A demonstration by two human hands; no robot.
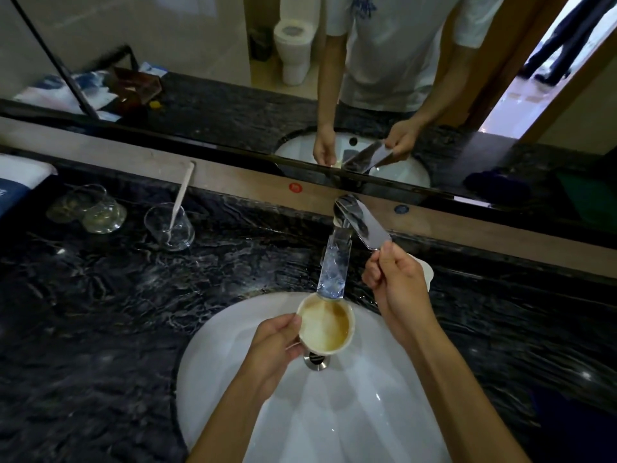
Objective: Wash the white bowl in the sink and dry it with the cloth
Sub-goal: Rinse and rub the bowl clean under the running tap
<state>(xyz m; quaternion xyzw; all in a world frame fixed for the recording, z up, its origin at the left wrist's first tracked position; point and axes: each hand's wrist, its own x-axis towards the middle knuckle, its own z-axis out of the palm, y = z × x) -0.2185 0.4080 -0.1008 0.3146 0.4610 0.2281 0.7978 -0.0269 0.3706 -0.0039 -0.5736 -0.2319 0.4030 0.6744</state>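
Head view looks down on the small round white bowl [325, 327], which sits directly under the stream of clear water [334, 269], above the white oval ceramic sink [233, 345] and just over its round metal drain [316, 360]. It is held there, I judge, so that the water lands inside it and any overflow falls into the basin rather than onto the tabletop. Brownish, cloudy liquid fills much of the bowl, with a paler patch toward its left side, so rinsing looks barely begun. The left hand [277, 342] pinches the bowl at its left rim and side, its grip closed on the bowl, with the mouth facing up toward the spout. The right hand [397, 289] reaches up to the flat chrome faucet lever [367, 225], fingertips closed on its end, probably to set the flow.

Further out on the dark veined marble tabletop [100, 312], a clear drinking glass [169, 227] stands upright with a pale toothbrush [182, 195] leaning in it and no visible liquid. Left of it lie two clear glasses [88, 208] that look tipped on their sides and empty. A folded white towel [20, 172] rests at the far left edge; whether it is the drying cloth I cannot tell
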